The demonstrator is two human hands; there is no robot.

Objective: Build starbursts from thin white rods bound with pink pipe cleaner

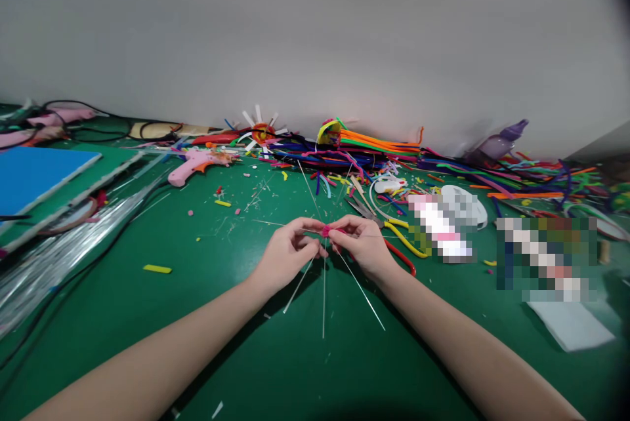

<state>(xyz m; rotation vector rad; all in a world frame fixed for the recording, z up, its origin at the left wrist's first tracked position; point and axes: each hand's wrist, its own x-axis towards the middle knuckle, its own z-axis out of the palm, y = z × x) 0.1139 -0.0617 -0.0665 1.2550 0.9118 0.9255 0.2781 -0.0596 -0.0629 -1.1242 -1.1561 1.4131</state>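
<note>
Thin clear rods (323, 296) spread out like spokes from a small pink pipe-cleaner centre (325, 231), held just above the green tabletop. On its left side, my left hand (290, 254) is closed, its thumb and fingers pinching the rods near the middle. My right hand (367, 247) pinches the pink pipe cleaner from the right, fingertips pressed together. Its curled fingers partly hide the rods there. Right beside that hand lie pliers (404, 237) with one yellow and one red handle.
A pink glue gun (189, 166) rests at back left, near a bundle of clear strips (88, 250). Colourful pipe cleaners (384, 142) pile along the wall. A blue board (39, 175) lies far left, a white ribbon roll (472, 201) and white sheet (571, 322) at right.
</note>
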